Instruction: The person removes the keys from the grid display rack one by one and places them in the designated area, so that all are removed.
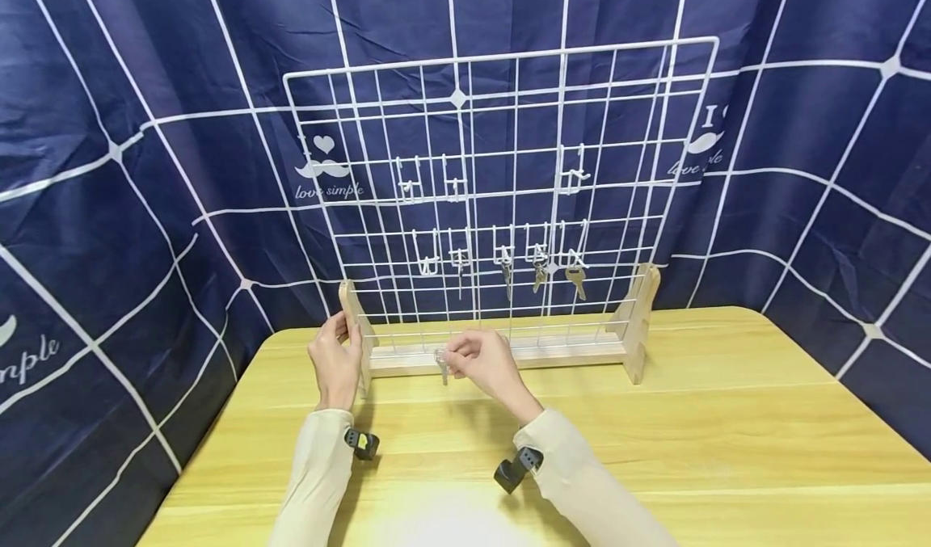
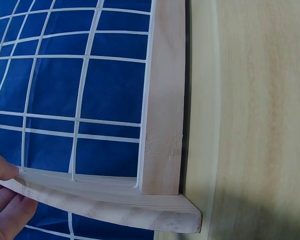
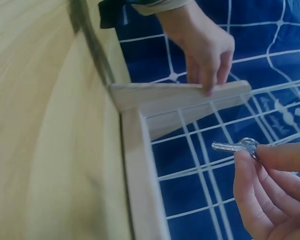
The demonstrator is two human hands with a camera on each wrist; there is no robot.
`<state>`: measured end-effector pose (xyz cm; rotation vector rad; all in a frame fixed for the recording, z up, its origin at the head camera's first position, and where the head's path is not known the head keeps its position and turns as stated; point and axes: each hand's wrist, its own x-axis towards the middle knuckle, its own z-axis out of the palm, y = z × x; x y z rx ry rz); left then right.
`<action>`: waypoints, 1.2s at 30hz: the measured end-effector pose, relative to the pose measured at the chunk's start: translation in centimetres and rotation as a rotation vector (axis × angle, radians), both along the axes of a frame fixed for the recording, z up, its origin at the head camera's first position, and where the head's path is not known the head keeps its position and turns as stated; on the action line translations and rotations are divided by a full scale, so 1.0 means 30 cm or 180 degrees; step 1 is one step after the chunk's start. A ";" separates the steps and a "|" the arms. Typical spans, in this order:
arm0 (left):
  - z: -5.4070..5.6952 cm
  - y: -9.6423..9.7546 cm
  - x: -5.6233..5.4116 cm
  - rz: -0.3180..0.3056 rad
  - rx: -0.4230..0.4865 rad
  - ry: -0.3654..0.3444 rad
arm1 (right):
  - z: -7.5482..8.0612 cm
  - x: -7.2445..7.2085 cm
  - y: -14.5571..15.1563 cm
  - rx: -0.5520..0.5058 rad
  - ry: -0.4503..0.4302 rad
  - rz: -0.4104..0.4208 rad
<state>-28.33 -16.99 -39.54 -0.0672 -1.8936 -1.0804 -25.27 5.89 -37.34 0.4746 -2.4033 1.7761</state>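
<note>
While keys (image 1: 576, 280) hang on four lower hooks (image 1: 459, 257), the right hand (image 1: 485, 363) pinches an unhung key (image 3: 229, 146) and the left hand (image 1: 337, 363) grips the left wooden upright (image 1: 366, 338).

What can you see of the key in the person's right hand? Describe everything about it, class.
The key is small, silver-coloured and shiny, apparently metal. Its narrow, grooved-looking blade juts out uncovered; a rounded, ring-like part at the other end is partly hidden. The right hand pinches it near that end, blade pointing down, in front of the rack's wooden base bar. Nothing else appears to touch it.
</note>
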 end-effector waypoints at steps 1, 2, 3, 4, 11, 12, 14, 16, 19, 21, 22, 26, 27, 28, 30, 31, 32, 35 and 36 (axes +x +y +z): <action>0.000 0.000 0.001 0.0008 0.0003 -0.0004 | -0.007 -0.004 0.001 0.0015 -0.0069 -0.0025; -0.001 -0.001 0.001 0.0014 0.0009 -0.0005 | -0.014 -0.008 0.001 0.0015 -0.0158 -0.0042; -0.001 -0.001 0.002 0.0016 0.0017 -0.0008 | -0.020 -0.012 0.001 0.0017 -0.0243 -0.0058; 0.000 -0.001 0.003 0.0021 0.0023 -0.0010 | -0.026 -0.015 0.001 0.0011 -0.0347 -0.0075; 0.001 0.003 0.004 0.0000 0.0063 -0.0024 | -0.092 -0.038 -0.004 0.0035 -0.0936 -0.0165; 0.000 0.004 0.004 0.0000 0.0064 -0.0026 | -0.104 -0.041 -0.005 0.0069 -0.0984 -0.0170; -0.002 0.003 0.003 0.0004 0.0061 -0.0021 | -0.125 -0.045 -0.006 0.0131 -0.1051 -0.0149; -0.003 0.002 0.001 0.0010 0.0049 -0.0009 | -0.144 -0.048 -0.007 0.0145 -0.1158 -0.0115; -0.003 0.001 -0.001 0.0002 0.0037 0.0004 | -0.168 -0.050 -0.007 0.0097 -0.1333 -0.0041; -0.003 0.000 -0.002 -0.0005 0.0037 0.0011 | -0.183 -0.050 -0.006 0.0038 -0.1458 -0.0017; -0.003 0.000 -0.003 -0.0007 0.0035 0.0011 | -0.189 -0.051 -0.006 0.0019 -0.1502 -0.0011; -0.003 0.000 -0.004 -0.0008 0.0017 0.0006 | -0.209 -0.053 -0.008 -0.0014 -0.1567 -0.0071; -0.004 0.000 -0.005 -0.0003 0.0012 0.0001 | -0.212 -0.053 -0.008 -0.0006 -0.1569 -0.0092; -0.004 0.001 -0.004 -0.0003 0.0006 -0.0002 | -0.214 -0.052 -0.009 0.0009 -0.1563 -0.0106; -0.006 0.000 -0.003 -0.0001 -0.0004 -0.0007 | -0.218 -0.052 -0.010 0.0052 -0.1557 -0.0135; -0.006 0.000 -0.002 -0.0005 -0.0006 -0.0010 | -0.220 -0.052 -0.011 0.0080 -0.1560 -0.0145; -0.007 0.001 -0.002 -0.0008 -0.0002 -0.0013 | -0.220 -0.054 -0.010 0.0103 -0.1569 -0.0148; -0.007 0.003 -0.001 -0.0007 0.0015 -0.0019 | -0.221 -0.058 -0.009 0.0174 -0.1568 -0.0162; -0.007 0.003 -0.001 0.0006 0.0023 -0.0023 | -0.220 -0.060 -0.009 0.0190 -0.1569 -0.0157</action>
